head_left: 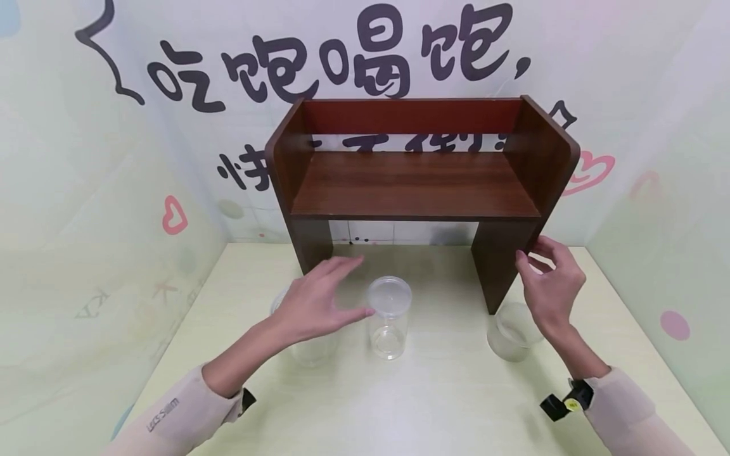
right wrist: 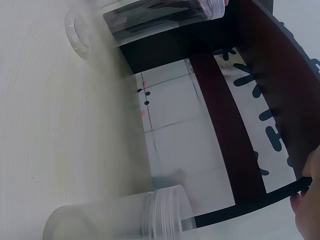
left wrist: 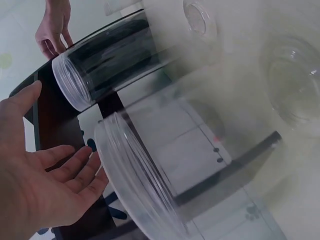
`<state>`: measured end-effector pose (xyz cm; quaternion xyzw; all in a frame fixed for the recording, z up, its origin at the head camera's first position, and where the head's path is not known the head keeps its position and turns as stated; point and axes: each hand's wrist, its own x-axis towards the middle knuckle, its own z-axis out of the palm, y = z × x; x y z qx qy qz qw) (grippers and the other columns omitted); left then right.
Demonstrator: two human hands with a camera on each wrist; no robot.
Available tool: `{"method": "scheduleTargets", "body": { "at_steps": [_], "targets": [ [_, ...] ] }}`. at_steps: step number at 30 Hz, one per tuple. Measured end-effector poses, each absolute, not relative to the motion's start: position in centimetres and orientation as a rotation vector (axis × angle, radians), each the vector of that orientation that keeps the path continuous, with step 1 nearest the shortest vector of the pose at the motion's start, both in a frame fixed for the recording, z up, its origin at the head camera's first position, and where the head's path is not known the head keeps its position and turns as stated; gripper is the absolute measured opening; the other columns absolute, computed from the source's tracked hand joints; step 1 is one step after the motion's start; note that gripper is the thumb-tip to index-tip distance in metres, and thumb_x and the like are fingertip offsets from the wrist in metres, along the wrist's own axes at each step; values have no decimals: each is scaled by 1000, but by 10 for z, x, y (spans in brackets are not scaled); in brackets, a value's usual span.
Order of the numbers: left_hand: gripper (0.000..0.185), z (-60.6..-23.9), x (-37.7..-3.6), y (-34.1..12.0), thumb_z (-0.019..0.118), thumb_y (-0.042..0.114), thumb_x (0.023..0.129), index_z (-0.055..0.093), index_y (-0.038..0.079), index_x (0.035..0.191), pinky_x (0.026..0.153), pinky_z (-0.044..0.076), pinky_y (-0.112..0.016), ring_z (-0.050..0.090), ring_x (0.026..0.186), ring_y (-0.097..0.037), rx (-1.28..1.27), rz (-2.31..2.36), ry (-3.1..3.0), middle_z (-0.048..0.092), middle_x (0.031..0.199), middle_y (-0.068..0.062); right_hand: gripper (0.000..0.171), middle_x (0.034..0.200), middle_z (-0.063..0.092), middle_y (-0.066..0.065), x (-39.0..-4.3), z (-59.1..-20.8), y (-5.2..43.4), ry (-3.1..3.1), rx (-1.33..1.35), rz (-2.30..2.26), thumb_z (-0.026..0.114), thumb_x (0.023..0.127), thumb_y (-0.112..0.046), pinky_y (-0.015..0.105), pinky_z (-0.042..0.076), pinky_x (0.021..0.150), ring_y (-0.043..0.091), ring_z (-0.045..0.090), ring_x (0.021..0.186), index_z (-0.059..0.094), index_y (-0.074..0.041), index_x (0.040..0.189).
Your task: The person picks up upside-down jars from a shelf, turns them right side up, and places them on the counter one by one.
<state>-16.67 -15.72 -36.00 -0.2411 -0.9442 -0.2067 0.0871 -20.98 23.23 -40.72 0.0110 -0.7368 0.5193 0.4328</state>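
Three jars: clear, on the table [head_left: 399, 405] before the wooden shelf [head_left: 416, 183], spaced apart with bare room between.
Middle jar [head_left: 389, 316]: upright, lidded, below the shelf's gap.
Left hand [head_left: 316, 303]: fingers spread, released, thumb tip at the middle jar's lid.
Right hand [head_left: 550, 278]: fingers loosely bent, touching the shelf's right leg, above the right jar [head_left: 510, 332].
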Motion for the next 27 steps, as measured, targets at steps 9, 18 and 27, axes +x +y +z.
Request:
{"method": "scheduleTargets", "body": {
  "at_steps": [9,18,27],
  "targets": [
    [79,-363,-164,-190,85,48,86,58,14,152,88,62,-54,62,131,-30,-604,-706,-2630,63,144,-9,33,103,74,13,-211,-409,243,-1885,85,1249,77,85,10,8,56,77,-8,67,89,73,9,118],
    [59,-371,-163,-224,90,33,82,72,9,133,82,62,-52,70,116,-30,-558,-687,-2386,74,126,-9,42,104,73,26,-209,-408,266,-1969,406,1104,76,77,22,5,53,82,-12,65,97,71,12,118],
    [45,-379,-171,-261,86,29,84,75,8,123,69,59,-50,71,105,-30,-434,-608,-2345,75,114,-12,49,113,74,21,-218,-398,309,-2220,718,733,78,76,14,1,42,96,12,70,99,69,8,124]
  ]
}}
